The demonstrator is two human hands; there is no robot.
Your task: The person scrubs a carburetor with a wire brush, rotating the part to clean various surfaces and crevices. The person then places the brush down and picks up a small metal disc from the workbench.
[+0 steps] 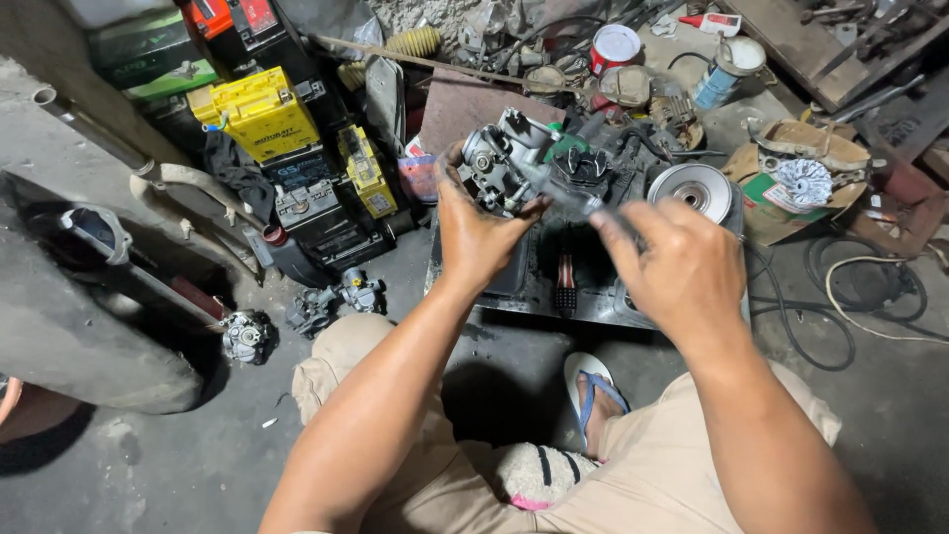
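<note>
My left hand grips a grey metal carburetor, holding it up over a dark metal tray. My right hand is closed around the handle of a thin tool, a screwdriver by the look of it, whose tip meets the carburetor's side. The tool is blurred. A brush with a red and black handle lies in the tray below my hands.
Yellow and black batteries are stacked at the left. Two more carburetors and a small engine part lie on the concrete floor. A round silver pulley, cables, cans and scrap crowd the right and back.
</note>
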